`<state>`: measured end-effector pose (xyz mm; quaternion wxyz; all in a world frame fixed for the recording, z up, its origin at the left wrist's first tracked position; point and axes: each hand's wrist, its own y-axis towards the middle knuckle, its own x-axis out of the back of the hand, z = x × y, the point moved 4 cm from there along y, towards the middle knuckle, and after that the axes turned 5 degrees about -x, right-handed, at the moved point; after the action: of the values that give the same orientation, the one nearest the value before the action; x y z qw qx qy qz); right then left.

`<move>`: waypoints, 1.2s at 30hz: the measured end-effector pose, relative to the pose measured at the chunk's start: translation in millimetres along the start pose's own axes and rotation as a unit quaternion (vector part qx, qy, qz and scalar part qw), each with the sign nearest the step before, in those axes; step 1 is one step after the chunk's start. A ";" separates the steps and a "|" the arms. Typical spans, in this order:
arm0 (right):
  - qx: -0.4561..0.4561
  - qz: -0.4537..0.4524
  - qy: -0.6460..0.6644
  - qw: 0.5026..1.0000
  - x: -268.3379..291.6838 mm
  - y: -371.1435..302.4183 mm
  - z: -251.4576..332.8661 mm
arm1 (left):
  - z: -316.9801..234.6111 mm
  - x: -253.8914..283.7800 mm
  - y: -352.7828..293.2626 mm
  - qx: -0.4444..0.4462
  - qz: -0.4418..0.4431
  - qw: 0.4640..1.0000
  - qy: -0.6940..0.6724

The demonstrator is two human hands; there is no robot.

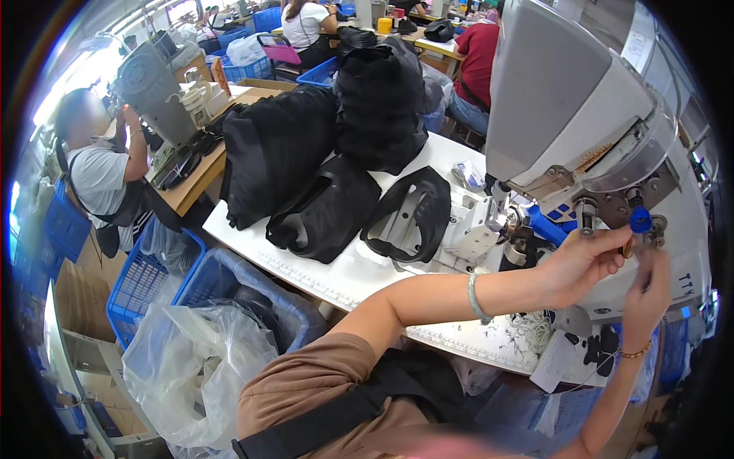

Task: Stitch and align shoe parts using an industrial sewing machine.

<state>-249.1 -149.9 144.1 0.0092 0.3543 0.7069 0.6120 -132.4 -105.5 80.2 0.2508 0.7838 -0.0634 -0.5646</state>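
At the right, my left hand (585,264) is raised to the head of a grey sewing machine (566,84). Its thumb and fingers are pinched around a small brownish piece, too small to name, just below a blue knob (641,222). Close beside it, my right hand (648,294) has its fingers curled together and slightly blurred near a small metal tension disc (657,226). Whatever it holds is hidden. Left of the machine's arm, a black shoe upper (434,210) lies on the white table (336,275); another black upper (329,210) is next to it.
Tall stacks of black uppers (279,145) stand farther back on the table. Loose thread trimmings (527,333) lie near the front edge. A blue crate (294,306) and clear plastic bags (191,359) are at lower left. Another person (103,164) sits at the left.
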 end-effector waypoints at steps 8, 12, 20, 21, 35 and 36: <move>-0.050 0.065 0.037 0.996 9.4 11.9 41.5 | -7.5 -1.1 -6.2 -0.010 -0.015 1.000 -0.016; -0.101 0.036 0.074 0.991 19.6 8.4 -19.4 | 6.0 -5.3 -2.7 0.017 0.003 1.000 -0.013; -0.037 0.067 -0.011 0.997 9.9 4.6 18.4 | -2.1 -5.9 -7.9 0.002 0.014 1.000 -0.010; -0.119 0.055 0.084 0.988 0.0 -1.8 -11.9 | -5.4 -2.6 -8.6 -0.006 0.014 1.000 0.017; -0.303 0.132 0.313 0.890 17.0 28.0 -6.4 | -5.2 5.9 3.8 0.033 0.020 0.999 -0.024; -0.231 0.117 0.325 0.909 19.2 35.2 12.2 | -9.4 1.7 1.9 0.047 0.033 0.998 -0.015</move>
<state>-240.8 -129.6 179.8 -0.2110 0.2035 0.4628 0.8366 -122.9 -104.7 81.8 0.2314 0.7838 -0.1198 -0.5637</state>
